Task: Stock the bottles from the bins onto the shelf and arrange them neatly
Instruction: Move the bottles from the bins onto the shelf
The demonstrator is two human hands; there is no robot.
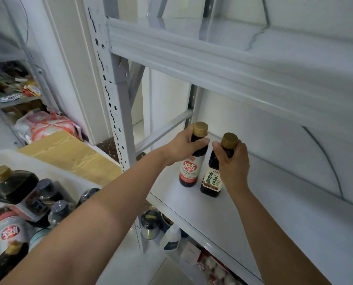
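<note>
1. Left hand point(183, 146) – wrapped round neck of red-label bottle point(190, 169), just under its gold cap; btl upright on white shelf point(274, 219).
2. Right hand point(233, 165) – gripping neck of green-label bottle point(211, 179), fingers round it below the gold cap; also upright on same shelf.
3. The 2 btls stand just beside each other, between the hands; can't tell if touching.
4. White bin point(54, 171) sits below the left forearm w/ more dark bottles point(13, 186) lying inside, some w/ gold caps, some w/ grey.
5. Lower shelf beneath the hands holds metal canisters point(150, 225).
</note>
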